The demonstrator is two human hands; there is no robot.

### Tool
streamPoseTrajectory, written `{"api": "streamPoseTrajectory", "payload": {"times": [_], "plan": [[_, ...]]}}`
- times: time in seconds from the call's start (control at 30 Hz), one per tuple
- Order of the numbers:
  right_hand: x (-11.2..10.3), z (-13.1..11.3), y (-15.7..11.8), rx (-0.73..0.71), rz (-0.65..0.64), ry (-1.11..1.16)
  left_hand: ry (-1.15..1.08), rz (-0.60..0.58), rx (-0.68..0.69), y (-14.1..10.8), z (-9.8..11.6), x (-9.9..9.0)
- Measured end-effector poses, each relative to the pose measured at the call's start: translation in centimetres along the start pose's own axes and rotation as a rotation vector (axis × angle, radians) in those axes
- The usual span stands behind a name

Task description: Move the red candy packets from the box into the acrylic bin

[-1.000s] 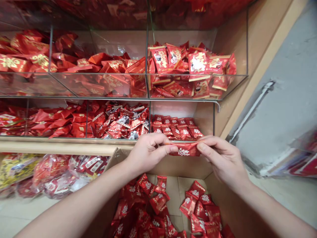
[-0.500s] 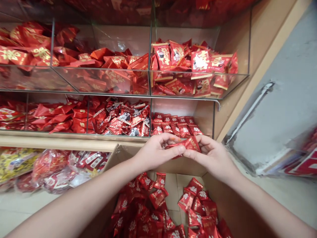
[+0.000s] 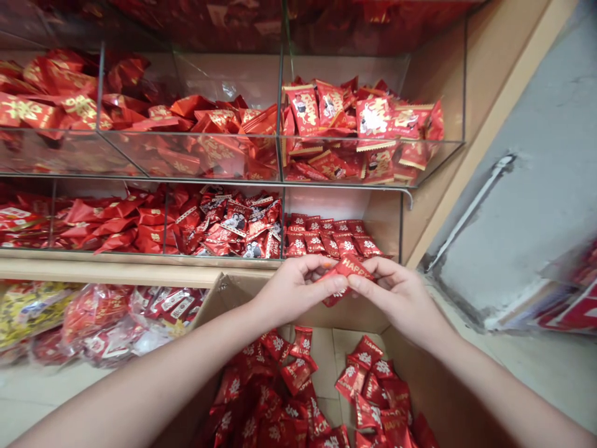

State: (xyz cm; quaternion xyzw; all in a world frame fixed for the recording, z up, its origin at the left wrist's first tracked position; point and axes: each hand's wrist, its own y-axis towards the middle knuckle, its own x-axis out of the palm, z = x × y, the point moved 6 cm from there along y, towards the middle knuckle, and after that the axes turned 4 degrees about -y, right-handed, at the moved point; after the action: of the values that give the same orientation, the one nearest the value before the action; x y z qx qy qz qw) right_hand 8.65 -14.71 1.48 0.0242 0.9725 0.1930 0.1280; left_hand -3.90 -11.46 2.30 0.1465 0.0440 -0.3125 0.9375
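Between my two hands is a red wrapped candy with gold "HAPPY" lettering, held above the far wall of an open cardboard box. My left hand pinches its left side between thumb and fingers. On the other side, the thumb and fingers of my right hand are closed on its right edge. Many matching red candies lie loose in the box below. Just beyond my hands, neat rows of the same candies sit in a clear-fronted shelf compartment, their front partly hidden by my fingers.
Clear dividers split the shelves. Upper bins hold larger red packets; beside the rows are red candies with black-and-white pictures. Bagged sweets lie below the shelf at left. A grey wall stands at right.
The candy has turned in my fingers, so its "HAPPY" lettering now faces up toward me. Both hands stay in nearly the same place, and the view has shifted slightly.
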Motion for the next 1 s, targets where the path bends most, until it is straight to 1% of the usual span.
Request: {"api": "streamPoseTrajectory", "payload": {"times": [0.03,0.1,0.2,0.33,0.4,0.5,0.63,0.7,0.77,0.87,1.0], "plan": [[0.0,0.0,0.0,-0.003,-0.008,-0.027,-0.009,-0.021,-0.017,0.0,-0.1,0.2],[0.0,0.0,0.0,-0.002,-0.013,-0.055,-0.057,-0.025,-0.07,-0.1,-0.5,0.3],[-0.1,0.2,0.2,0.012,0.005,-0.04,-0.152,0.031,-0.123,0.0,-0.9,0.4],[-0.4,0.8,0.3,0.042,0.072,0.044,-0.222,0.08,-0.119,-0.1,-1.1,0.7],[-0.5,1.1,0.3,0.053,0.088,0.068,-0.229,0.047,-0.116,-0.1,-1.1,1.1],[-0.2,1.2,0.2,0.039,0.069,0.076,-0.192,-0.027,-0.143,-0.2,-1.4,1.7],[0.1,0.5,0.3,-0.036,0.041,0.004,-0.014,-0.044,-0.182,-0.5,-1.9,1.6],[0.3,0.2,0.3,-0.047,0.005,-0.039,0.051,-0.064,-0.175,-0.7,-2.0,1.6],[0.2,0.2,0.3,-0.044,0.004,-0.036,0.072,-0.065,-0.155,-0.7,-1.9,1.7],[-0.1,0.6,0.1,-0.037,0.054,0.06,0.064,-0.043,-0.151,-0.7,-1.6,1.6],[0.0,1.2,-0.3,0.026,0.113,0.248,0.032,0.003,-0.124,-0.4,-0.7,1.5]]}}
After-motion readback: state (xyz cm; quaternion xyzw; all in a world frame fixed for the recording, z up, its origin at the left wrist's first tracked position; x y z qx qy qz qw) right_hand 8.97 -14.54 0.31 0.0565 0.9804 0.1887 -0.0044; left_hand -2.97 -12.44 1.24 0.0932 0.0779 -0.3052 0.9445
